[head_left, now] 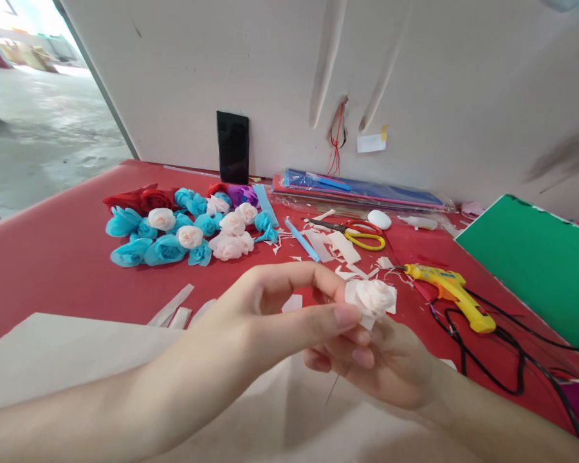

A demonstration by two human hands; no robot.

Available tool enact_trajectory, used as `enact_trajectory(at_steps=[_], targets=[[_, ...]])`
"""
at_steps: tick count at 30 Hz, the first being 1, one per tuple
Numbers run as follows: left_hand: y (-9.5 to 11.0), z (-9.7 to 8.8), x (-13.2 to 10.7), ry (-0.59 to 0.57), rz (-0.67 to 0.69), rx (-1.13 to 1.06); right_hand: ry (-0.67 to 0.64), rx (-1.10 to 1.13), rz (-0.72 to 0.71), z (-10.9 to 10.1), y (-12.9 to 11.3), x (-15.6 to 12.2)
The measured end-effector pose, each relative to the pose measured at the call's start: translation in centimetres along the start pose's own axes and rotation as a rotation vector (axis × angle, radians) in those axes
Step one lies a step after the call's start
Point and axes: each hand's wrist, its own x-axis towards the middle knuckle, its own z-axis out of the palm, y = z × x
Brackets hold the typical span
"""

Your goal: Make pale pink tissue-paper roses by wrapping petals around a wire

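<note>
Paper rose (371, 297): pale pink-white, petals tightly spiralled, rim edges loose. It is held mid-frame above the red table (53, 257). Left hand (280, 315) enters from 8 o'clock, thumb and forefinger pinching the bloom's side. Right hand (390, 366) sits below at 5 o'clock, fingers curled closed round its base. The bloom opens toward 12 o'clock, long axis roughly upright.

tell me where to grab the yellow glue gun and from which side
By the handle, from above on its right side: the yellow glue gun lies flat, nozzle pointing left, handle slanting toward the near right, where the black cord leaves it.
</note>
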Motion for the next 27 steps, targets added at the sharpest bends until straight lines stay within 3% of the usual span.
enact_trajectory(at_steps=[18,27], targets=[[-0.17,0.1,0.06,-0.025,0.021,-0.014,0.095,-0.088,-0.026,-0.14,0.35,-0.01],[-0.34,-0.04,-0.33,0.182,0.007,0.418,0.164,-0.18,-0.01,-0.06,-0.1,0.0]])
